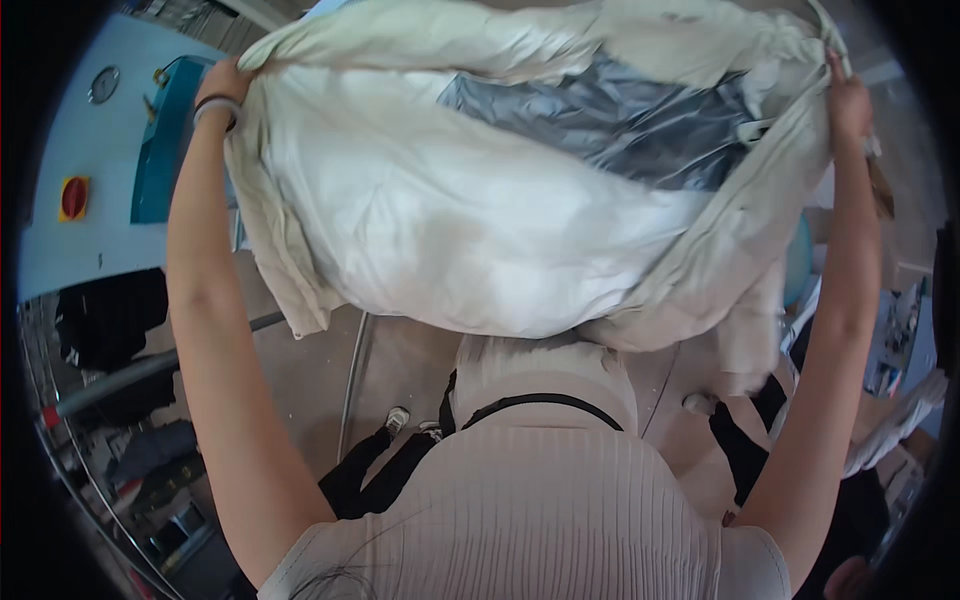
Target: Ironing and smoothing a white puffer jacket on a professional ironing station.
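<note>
The left hand (222, 82) grips one edge of a cream jacket (450, 200), and the right hand (850, 105) clutches the opposite edge. The jacket hangs spread between them in front of the person, above the floor (400, 352) – a shiny grey patch (640, 120) showing inside. Far left – a red knob (74, 199) on yellow.

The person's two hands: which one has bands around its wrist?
The left hand, holding the left side of the pale garment: dark and light bands circle its wrist. The right hand, holding the opposite side, shows no band.
</note>
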{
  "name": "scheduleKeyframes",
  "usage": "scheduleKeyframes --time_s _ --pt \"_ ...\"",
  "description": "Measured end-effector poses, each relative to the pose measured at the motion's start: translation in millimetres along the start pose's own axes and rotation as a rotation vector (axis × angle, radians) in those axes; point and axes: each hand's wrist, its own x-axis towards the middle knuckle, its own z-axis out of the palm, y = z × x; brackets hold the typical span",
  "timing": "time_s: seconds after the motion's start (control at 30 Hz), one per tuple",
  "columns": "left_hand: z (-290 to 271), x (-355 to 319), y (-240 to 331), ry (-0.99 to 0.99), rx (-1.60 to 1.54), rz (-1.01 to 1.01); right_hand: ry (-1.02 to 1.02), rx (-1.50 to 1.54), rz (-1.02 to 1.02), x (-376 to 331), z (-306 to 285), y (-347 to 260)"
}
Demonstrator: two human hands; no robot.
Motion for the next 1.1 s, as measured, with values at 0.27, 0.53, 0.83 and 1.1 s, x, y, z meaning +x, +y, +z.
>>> scheduleKeyframes --time_s 0.27,0.53,0.83,1.1 --pt "106 -153 -23 0.198 0.047 -0.151 -0.242 0.243 -0.449 -165 152 26" --pt "210 -344 0 -0.136 -0.272 -0.378 -0.129 -0.16 -0.232 -436 57 61" --pt "140 -368 -91 -0.271 -1.873 -0.481 -0.133 0.654 0.268 -371 59 168" --pt "235 -424 -124 -0.506 -1.762 -0.526 -0.215 0.954 1.011 -299 82 309"
